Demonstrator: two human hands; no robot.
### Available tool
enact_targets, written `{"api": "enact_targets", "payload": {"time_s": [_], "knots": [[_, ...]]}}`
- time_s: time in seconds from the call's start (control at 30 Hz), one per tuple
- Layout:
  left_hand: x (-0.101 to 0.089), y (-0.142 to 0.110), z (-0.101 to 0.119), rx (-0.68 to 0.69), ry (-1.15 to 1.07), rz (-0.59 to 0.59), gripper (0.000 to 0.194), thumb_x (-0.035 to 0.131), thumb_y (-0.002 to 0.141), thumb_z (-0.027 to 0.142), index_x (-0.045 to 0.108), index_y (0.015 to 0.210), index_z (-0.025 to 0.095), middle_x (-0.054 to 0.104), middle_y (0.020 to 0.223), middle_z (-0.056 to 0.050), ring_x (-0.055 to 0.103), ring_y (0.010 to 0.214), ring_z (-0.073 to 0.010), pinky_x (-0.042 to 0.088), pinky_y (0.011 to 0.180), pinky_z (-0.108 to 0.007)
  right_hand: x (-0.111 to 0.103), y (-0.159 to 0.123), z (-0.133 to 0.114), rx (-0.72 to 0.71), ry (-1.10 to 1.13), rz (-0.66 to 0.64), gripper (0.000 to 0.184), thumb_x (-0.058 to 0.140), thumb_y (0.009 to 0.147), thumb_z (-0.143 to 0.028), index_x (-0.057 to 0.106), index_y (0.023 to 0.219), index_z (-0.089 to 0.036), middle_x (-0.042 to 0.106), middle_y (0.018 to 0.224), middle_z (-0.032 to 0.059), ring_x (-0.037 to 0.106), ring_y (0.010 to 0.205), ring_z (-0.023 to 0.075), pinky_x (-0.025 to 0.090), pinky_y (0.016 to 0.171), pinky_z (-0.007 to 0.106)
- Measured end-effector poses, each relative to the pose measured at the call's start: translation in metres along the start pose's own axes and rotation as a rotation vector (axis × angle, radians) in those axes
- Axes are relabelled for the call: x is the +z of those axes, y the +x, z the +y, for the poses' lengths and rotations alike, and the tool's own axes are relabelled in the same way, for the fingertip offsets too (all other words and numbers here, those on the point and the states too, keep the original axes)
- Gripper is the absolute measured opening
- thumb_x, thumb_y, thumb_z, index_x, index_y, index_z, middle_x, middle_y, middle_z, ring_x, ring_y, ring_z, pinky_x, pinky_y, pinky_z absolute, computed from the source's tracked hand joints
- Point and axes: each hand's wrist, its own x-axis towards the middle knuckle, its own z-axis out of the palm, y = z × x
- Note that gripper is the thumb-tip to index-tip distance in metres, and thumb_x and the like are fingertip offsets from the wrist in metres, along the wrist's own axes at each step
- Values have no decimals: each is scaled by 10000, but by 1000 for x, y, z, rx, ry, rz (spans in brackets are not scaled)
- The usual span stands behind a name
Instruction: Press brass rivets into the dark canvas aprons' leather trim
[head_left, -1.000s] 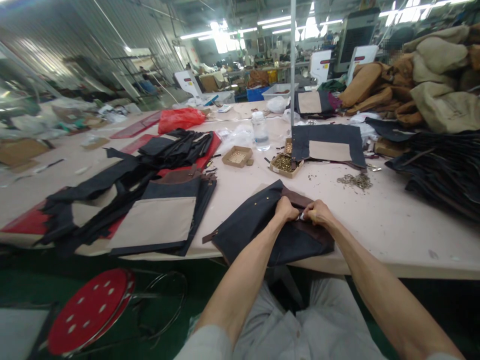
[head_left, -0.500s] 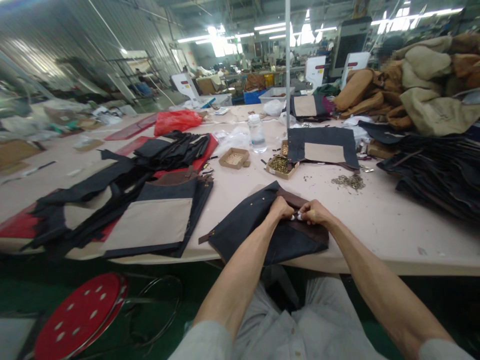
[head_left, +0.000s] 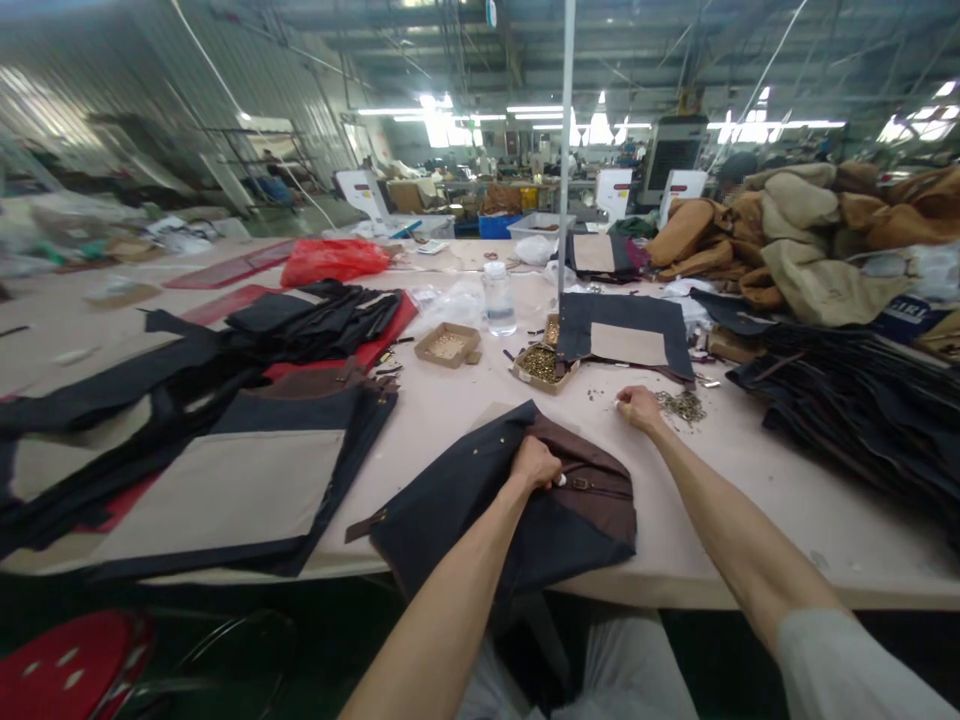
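Note:
My left hand [head_left: 537,464] is closed on a dark navy fabric piece [head_left: 450,490] with brown trim, close to a narrow strap with a small metal buckle [head_left: 579,484]. A white covering shows on one of its fingertips. Out to the right, my right hand [head_left: 637,408] is low over the table with its fingers drawn together, right beside a loose pile of small metal fittings [head_left: 681,406]. Whatever its fingertips hold is too small to make out. The fabric piece lies folded at the table's front edge, its brown part on the right.
Cardboard trays of small metal parts, one pale [head_left: 448,345] and one brass-coloured [head_left: 544,368], stand behind the work near a clear bottle [head_left: 499,300]. Stacked dark panels lie left [head_left: 225,480] and right [head_left: 862,400]. A pole [head_left: 566,150] rises mid-table; a red stool [head_left: 67,660] is lower left.
My right hand has left the strap and moved right and away from me to the metal pile. My left hand stays on the fabric piece. The view has shifted.

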Motion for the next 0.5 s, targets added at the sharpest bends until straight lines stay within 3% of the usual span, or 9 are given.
{"api": "enact_targets", "payload": {"time_s": [0.1, 0.23, 0.43, 0.5], "knots": [[2, 2, -5, -39, -46, 13, 99, 769, 540, 151, 718, 620, 125, 669, 534, -50, 609, 459, -145, 407, 422, -190, 8, 27, -15, -30, -16, -19, 304, 622, 747, -174, 778, 1008, -162, 765, 994, 97, 688, 943, 205, 474, 851, 238], [4, 5, -9, -47, -76, 23, 142, 774, 528, 130, 719, 659, 132, 670, 530, -44, 638, 486, -159, 413, 430, -183, 14, 52, -25, -38, -39, -73, 261, 651, 689, -126, 788, 909, -154, 764, 943, 111, 683, 945, 219, 468, 829, 230], [8, 3, -8, -54, -85, 48, 196, 786, 534, 132, 719, 719, 136, 686, 559, -52, 664, 522, -171, 433, 448, -184, 9, 71, -24, -44, -8, -224, 71, 662, 585, -39, 672, 596, -108, 632, 578, 57, 597, 667, 182, 402, 642, 240], [10, 2, -6, -50, -79, 40, 202, 785, 538, 136, 722, 730, 133, 696, 578, -54, 667, 531, -170, 439, 453, -187, 7, 71, -21, -32, 40, -250, 96, 672, 594, -40, 619, 546, -104, 563, 513, 30, 543, 613, 155, 367, 615, 242]]}}
